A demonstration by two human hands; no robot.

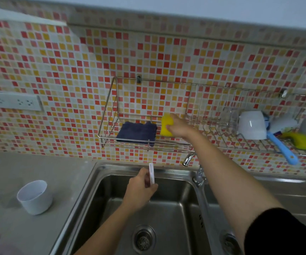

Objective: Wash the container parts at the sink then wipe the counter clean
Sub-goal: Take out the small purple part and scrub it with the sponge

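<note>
My left hand [141, 186] is over the left sink basin [170, 208] and grips a thin white container lid [151, 174] held on edge. My right hand [178, 127] reaches up to the wire wall rack [109, 133] and grips a yellow sponge [166, 125] at the rack's shelf. A folded dark blue cloth [136, 132] lies on the rack just left of the sponge. A white round container [34, 196] stands upright on the grey counter [60, 173] to the left of the sink.
The tap [194, 168] stands between the two basins, under my right forearm. White cups [252, 125], a blue-handled utensil [282, 148] and a yellow item [303, 141] fill the rack's right part. A wall socket strip [10, 102] is at the left.
</note>
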